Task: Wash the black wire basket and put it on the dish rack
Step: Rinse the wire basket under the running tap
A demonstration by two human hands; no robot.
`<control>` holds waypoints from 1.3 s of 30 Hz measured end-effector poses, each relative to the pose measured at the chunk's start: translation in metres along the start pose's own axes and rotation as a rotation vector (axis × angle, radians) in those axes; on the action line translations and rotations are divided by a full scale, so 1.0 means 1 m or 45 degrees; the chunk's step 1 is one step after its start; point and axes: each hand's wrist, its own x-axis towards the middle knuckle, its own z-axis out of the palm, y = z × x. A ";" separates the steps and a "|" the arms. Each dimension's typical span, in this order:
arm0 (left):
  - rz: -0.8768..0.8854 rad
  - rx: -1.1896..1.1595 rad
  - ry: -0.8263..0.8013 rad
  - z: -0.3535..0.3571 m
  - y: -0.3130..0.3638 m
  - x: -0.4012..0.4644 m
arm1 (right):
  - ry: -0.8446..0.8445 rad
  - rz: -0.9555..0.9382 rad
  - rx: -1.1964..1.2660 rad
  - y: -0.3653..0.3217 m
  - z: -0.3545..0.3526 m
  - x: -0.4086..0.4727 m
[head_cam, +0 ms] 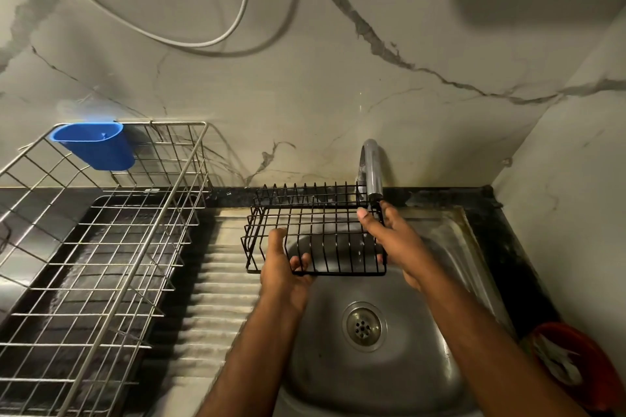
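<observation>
The black wire basket (325, 230) is held above the steel sink (437, 298), just under the tap spout (372, 169). My left hand (283, 267) grips its front left edge, fingers curled through the wires from below and thumb up against the side. My right hand (389, 240) holds the right side, thumb over the top rim near the spout. No running water shows. The silver wire dish rack (101, 247) stands at the left on a black tray.
A blue plastic cup holder (96, 144) hangs on the rack's back corner. A ribbed draining board (216, 298) lies between rack and sink bowl. The drain (364, 327) sits mid-bowl. An orange-red container (582, 366) stands at the lower right. Marble wall behind, white cable above.
</observation>
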 end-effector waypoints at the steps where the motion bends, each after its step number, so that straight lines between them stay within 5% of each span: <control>1: -0.011 0.002 -0.012 0.001 0.001 -0.001 | -0.011 -0.007 0.008 0.001 0.000 0.000; 17: -0.058 0.152 0.009 0.020 0.004 -0.029 | 0.010 -0.184 0.010 0.020 0.001 -0.024; 39: -0.179 0.200 -0.072 0.020 0.019 -0.024 | -0.021 -0.091 0.008 0.008 0.007 -0.011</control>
